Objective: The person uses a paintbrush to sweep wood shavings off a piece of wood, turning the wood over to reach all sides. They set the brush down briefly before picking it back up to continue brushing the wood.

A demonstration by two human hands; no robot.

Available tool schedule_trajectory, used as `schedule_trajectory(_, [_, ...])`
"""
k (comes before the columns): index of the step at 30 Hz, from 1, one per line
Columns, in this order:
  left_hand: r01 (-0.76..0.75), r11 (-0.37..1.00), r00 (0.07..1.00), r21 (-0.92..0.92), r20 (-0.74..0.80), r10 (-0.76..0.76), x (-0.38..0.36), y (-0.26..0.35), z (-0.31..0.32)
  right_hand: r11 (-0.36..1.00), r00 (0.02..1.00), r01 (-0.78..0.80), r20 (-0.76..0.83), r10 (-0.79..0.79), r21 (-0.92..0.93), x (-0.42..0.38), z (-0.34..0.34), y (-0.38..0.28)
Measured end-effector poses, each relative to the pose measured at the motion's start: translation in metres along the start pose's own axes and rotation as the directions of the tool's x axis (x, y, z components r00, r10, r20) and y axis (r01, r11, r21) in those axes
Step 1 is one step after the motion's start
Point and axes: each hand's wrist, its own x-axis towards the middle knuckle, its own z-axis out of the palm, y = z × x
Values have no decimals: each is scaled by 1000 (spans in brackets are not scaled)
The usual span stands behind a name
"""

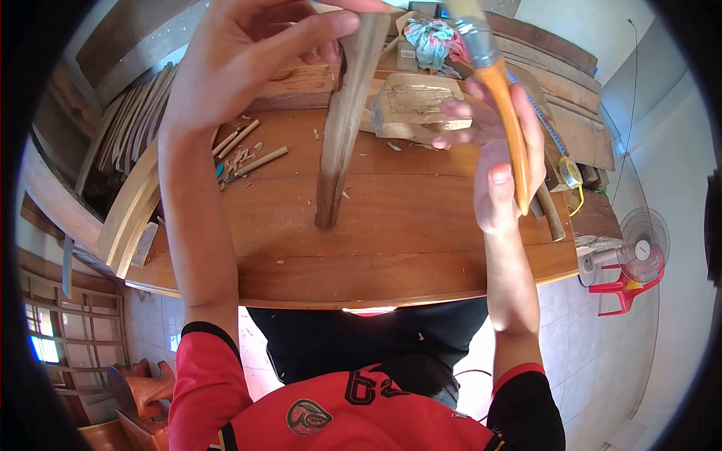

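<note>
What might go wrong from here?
The long wooden piece is held only near its top by the left hand, so it might swing or tip. The brush might slip, as the right hand has some fingers spread. Shavings on the table could scatter.

The table [406, 259] is smooth, glossy wood. The brush [508, 124] has a shiny metal band and glossy orange handle.
</note>
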Motion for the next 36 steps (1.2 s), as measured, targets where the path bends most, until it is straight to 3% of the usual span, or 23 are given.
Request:
schedule_trajectory(1, [-14,1000,1000,-3,5,14,0,-2,-1,1000,999,12,-36,-13,-19,0,3,-1])
schedule_trajectory(3, [-41,999,999,-12,21,42,0,-6,-4,967,977,116,202,-70,-225,-4,-13,5])
schedule_trajectory(4, [-12,998,1000,63,13,12,-1,-4,-6,980,986,44,167,-11,-195,-9,-5,3])
schedule_trajectory(7, [52,969,999,241,-13,-50,-5,1,-18,954,934,168,351,-74,-247,-5,-1,5])
schedule_trajectory(10, [101,931,995,352,-37,-94,-7,1,-36,966,919,55,391,50,-253,-14,10,6])
schedule_trajectory(13, [127,910,992,395,-63,-112,-10,0,-44,961,834,17,534,139,-276,-19,11,11])
schedule_trajectory(17, [138,906,990,400,-64,-122,-11,3,-45,951,707,-156,642,296,-267,-26,11,11])
schedule_trajectory(20, [108,913,994,393,-42,-100,-11,5,-41,948,739,-158,604,298,-275,-20,11,7])
schedule_trajectory(21, [101,927,995,362,-30,-96,-10,5,-39,956,789,-165,549,276,-243,-20,7,8])
schedule_trajectory(23, [72,938,997,340,-24,-68,-9,4,-30,969,873,-174,428,234,-175,-17,5,10])
schedule_trajectory(25, [28,931,999,364,-38,-15,-6,0,-15,984,973,-98,192,126,-151,-17,6,7])
schedule_trajectory(29, [151,954,988,261,-67,-138,5,5,6,970,998,45,48,-35,-238,-16,0,8])
schedule_trajectory(30, [64,951,996,302,-77,-43,3,7,13,965,997,80,18,-78,-250,-16,-1,9])
schedule_trajectory(33, [7,984,999,176,-44,1,5,-8,9,952,993,121,36,-115,-280,-17,5,11])
schedule_trajectory(36, [338,935,936,112,-144,-321,2,27,11,931,975,106,222,-28,-349,-14,7,2])
